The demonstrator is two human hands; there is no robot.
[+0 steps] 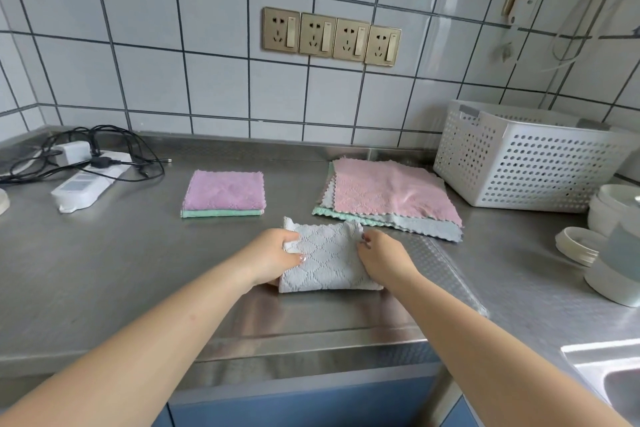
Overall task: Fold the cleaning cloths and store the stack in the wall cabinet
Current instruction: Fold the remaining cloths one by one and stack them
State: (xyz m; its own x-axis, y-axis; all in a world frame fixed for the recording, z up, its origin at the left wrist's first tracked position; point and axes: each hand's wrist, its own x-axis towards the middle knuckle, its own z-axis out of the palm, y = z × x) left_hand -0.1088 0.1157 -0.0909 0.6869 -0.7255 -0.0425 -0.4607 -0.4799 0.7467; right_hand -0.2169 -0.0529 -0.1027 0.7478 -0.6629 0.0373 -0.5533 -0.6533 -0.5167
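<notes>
Between my fingers: folded grey cloth (327,262) on steel counter (104,253); left hand (277,255) and right hand (382,258) pinch its side edges (folded purple-and-green stack (223,194) beyond fingertips).

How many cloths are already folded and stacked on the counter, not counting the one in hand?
2: a purple cloth on top and a green cloth under it, left of the grey cloth being folded. Thinner layers between them could be hidden.

My steel countertop (104,253) has a folded cloth stack (223,194), unfolded cloths (388,196) and a gray cloth (325,262) up front. Also a power strip (86,180), white basket (523,163) and bowls (613,253).
</notes>
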